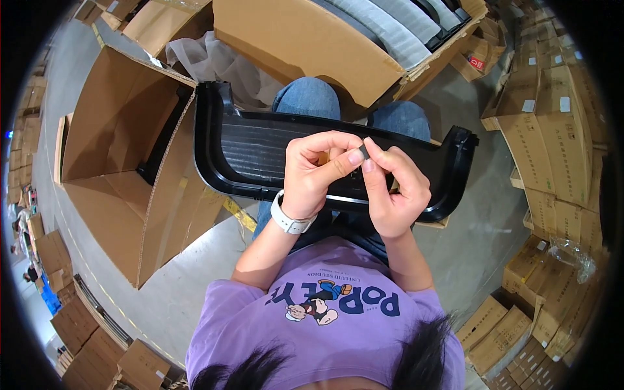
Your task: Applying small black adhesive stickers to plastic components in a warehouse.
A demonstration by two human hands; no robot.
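Observation:
Both hands are raised over my lap, fingertips meeting. My left hand (pixel 311 170), with a white watch on its wrist, pinches a small dark grey piece (pixel 364 152) between thumb and forefinger. My right hand (pixel 398 190) grips the same piece from the other side, its thumb and fingertips pressed together. The piece is too small for me to tell its kind. Below the hands, a long black plastic panel (pixel 253 151) with raised, curved ends lies across my knees. My hands hide part of its middle.
An open cardboard box (pixel 123 175) at the left holds a black part. Ahead, a large carton (pixel 305 49) contains several foam-wrapped black parts (pixel 400 32). White wrapping (pixel 224 65) lies beside it. Stacked cartons (pixel 546 149) line the right side.

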